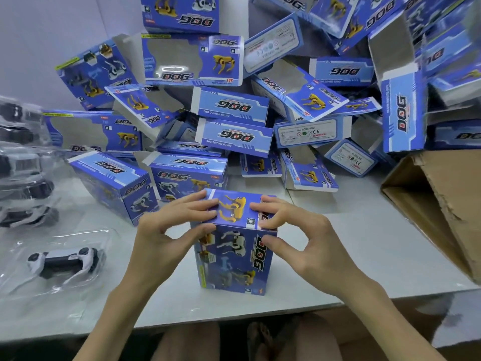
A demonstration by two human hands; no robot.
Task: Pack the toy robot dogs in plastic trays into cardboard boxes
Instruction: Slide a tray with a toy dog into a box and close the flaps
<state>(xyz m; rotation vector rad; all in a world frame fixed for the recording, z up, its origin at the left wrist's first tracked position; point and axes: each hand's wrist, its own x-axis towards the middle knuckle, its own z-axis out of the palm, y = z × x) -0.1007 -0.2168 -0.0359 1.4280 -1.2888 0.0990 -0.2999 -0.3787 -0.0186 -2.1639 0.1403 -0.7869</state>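
Observation:
A blue cardboard box [235, 259] printed with robot dogs stands upright on the white table [351, 256], near its front edge. My left hand [166, 230] grips the box's top left corner, fingers on the top flap and thumb on the front face. On the top right corner my right hand [299, 230] holds it the same way. The top flap lies flat under my fingers. A white and black toy robot dog in a clear plastic tray [61, 260] lies to the left on the table.
A tall heap of blue boxes [234, 105], several of them with open ends, fills the back of the table. More trays with dogs [23, 183] are stacked at the far left. A brown carton [442, 204] lies on its side at the right.

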